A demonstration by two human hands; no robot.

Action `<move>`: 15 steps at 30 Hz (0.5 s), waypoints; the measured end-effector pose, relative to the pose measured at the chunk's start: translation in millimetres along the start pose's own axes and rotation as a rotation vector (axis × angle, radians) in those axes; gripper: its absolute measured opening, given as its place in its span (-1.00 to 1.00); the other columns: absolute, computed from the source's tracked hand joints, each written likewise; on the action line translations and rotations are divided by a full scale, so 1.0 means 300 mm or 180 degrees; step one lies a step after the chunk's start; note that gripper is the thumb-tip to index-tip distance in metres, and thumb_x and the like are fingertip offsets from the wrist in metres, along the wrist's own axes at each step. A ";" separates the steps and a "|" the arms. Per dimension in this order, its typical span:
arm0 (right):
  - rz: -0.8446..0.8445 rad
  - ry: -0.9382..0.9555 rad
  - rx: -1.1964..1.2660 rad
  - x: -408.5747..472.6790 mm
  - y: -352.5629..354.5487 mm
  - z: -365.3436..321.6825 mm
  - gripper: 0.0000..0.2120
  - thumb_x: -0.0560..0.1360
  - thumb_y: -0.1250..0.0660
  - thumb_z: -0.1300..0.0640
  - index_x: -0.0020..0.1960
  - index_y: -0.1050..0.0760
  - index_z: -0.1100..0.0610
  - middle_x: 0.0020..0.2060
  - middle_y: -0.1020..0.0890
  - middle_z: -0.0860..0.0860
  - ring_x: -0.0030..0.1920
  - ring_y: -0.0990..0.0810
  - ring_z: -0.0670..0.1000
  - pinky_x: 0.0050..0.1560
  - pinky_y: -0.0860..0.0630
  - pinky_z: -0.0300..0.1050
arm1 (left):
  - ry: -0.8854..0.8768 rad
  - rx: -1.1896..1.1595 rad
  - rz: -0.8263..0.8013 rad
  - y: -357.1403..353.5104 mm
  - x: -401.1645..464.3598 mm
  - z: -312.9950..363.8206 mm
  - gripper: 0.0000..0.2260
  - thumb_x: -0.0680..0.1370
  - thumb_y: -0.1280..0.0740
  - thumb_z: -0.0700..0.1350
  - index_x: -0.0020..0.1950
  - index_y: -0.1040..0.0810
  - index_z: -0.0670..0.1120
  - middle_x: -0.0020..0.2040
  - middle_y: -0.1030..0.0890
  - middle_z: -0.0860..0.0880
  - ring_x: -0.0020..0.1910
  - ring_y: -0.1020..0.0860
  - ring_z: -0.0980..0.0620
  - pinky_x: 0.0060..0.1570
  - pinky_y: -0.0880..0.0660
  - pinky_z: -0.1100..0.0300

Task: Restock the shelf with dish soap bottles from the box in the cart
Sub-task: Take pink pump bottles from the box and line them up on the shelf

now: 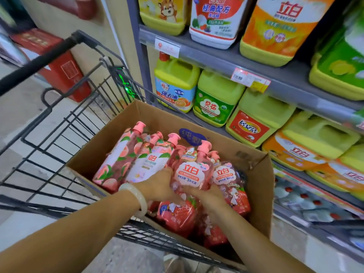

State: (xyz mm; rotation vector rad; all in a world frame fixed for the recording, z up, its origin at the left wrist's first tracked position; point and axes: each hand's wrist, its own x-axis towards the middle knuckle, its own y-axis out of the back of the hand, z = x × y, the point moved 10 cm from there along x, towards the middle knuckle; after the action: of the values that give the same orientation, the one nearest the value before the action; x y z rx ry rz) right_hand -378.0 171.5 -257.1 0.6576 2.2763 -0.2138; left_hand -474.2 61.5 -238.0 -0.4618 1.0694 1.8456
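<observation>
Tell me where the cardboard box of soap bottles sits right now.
In the head view, the cardboard box sits lower centre inside the wire cart, just left of the shelf of yellow jugs.

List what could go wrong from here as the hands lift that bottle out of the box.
1. Both hands, left and right, hold one glossy bottle by its sides; it might slip.
2. Neighbouring bottles lie packed against it and could be dragged along or topple.
3. The box sits tilted in the cart; it may shift during the pull.
</observation>
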 end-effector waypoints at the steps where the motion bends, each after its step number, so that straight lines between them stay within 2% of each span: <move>1: -0.0098 -0.0041 -0.0048 0.001 0.022 -0.005 -0.59 0.25 -0.59 0.16 0.05 -0.56 0.08 -0.12 -0.69 -0.04 -0.10 -0.64 -0.07 -0.11 -0.55 -0.11 | -0.0001 -0.0369 -0.0040 -0.019 0.000 0.003 -0.36 0.30 -0.58 -0.06 0.20 -0.26 -0.07 0.09 -0.49 0.04 0.04 -0.47 0.07 -0.02 -0.44 0.26; 2: -0.0187 -0.0079 -0.0096 -0.001 0.044 -0.012 -0.63 0.26 -0.58 0.15 0.03 -0.58 0.07 -0.11 -0.70 -0.03 -0.08 -0.65 -0.04 -0.07 -0.57 -0.05 | 0.0019 -0.0658 -0.0106 -0.045 -0.003 0.011 -0.33 0.31 -0.58 -0.07 0.23 -0.23 -0.08 0.08 -0.48 0.07 0.07 -0.48 0.08 0.01 -0.43 0.26; 4: -0.0317 -0.0109 -0.0122 -0.006 0.089 -0.027 -0.72 0.29 -0.56 0.17 -0.03 -0.59 0.05 -0.10 -0.71 -0.01 -0.11 -0.67 -0.04 -0.13 -0.57 -0.09 | 0.0032 -0.1052 -0.0258 -0.100 -0.001 0.037 -0.35 0.29 -0.58 -0.04 0.24 -0.31 -0.09 0.09 -0.53 0.09 0.12 -0.52 0.09 0.09 -0.47 0.24; 6: -0.0342 -0.0086 -0.0120 -0.011 0.138 -0.039 -0.67 0.29 -0.56 0.21 0.01 -0.58 0.05 -0.09 -0.72 -0.01 -0.12 -0.68 -0.07 -0.22 -0.55 -0.19 | -0.0175 -0.1285 -0.0423 -0.143 -0.005 0.104 -0.60 0.34 -0.56 -0.12 0.10 -0.50 0.01 0.01 -0.63 0.13 0.12 -0.58 0.10 0.11 -0.51 0.26; 7: -0.0332 -0.0084 -0.0101 -0.018 0.164 -0.047 -0.61 0.27 -0.57 0.22 0.06 -0.57 0.07 -0.08 -0.72 -0.02 -0.10 -0.68 -0.06 -0.24 -0.55 -0.20 | -0.0300 -0.1378 -0.0523 -0.158 -0.018 0.152 -0.68 0.38 -0.52 -0.19 0.00 -0.51 0.09 -0.07 -0.64 0.19 0.08 -0.60 0.16 0.03 -0.52 0.36; 9: -0.0309 -0.0016 -0.0054 -0.031 0.216 -0.067 -0.56 0.26 -0.57 0.24 0.10 -0.55 0.09 -0.08 -0.71 -0.02 -0.10 -0.69 -0.05 -0.27 -0.55 -0.22 | -0.0510 -0.1552 -0.0646 -0.174 -0.031 0.239 -0.66 0.42 -0.47 -0.28 -0.07 -0.48 0.14 -0.18 -0.62 0.27 -0.11 -0.61 0.34 -0.19 -0.49 0.49; 11: -0.0236 0.0118 -0.0014 -0.059 0.280 -0.105 -0.62 0.28 -0.56 0.26 0.04 -0.54 0.09 -0.12 -0.71 -0.02 -0.14 -0.68 -0.06 -0.24 -0.55 -0.23 | -0.0732 -0.1606 -0.0729 -0.188 -0.036 0.312 -0.63 0.43 -0.45 -0.31 0.00 -0.48 0.13 -0.18 -0.66 0.26 -0.14 -0.62 0.34 -0.23 -0.48 0.50; 13: -0.0137 0.0308 0.0028 -0.091 0.359 -0.147 -0.65 0.30 -0.54 0.27 0.03 -0.53 0.10 -0.14 -0.70 -0.02 -0.19 -0.67 -0.09 -0.23 -0.56 -0.23 | -0.0851 -0.1681 -0.0844 -0.207 -0.040 0.379 -0.56 0.43 -0.43 -0.34 0.18 -0.45 0.06 -0.10 -0.67 0.23 -0.11 -0.63 0.30 -0.21 -0.50 0.47; 15: -0.0093 0.0507 0.0049 -0.131 0.441 -0.189 -0.66 0.32 -0.52 0.28 0.04 -0.53 0.10 -0.12 -0.71 -0.02 -0.21 -0.68 -0.12 -0.27 -0.55 -0.29 | -0.0898 -0.1762 -0.0980 -0.233 -0.034 0.445 -0.41 0.42 -0.44 -0.35 0.36 -0.31 -0.04 0.00 -0.65 0.13 -0.11 -0.63 0.31 -0.21 -0.52 0.44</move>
State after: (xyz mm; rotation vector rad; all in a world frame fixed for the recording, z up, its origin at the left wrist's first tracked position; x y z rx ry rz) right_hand -321.4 288.3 -183.7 0.6705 2.4400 -0.1994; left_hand -393.3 179.9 -190.9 -0.6221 0.2674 1.8410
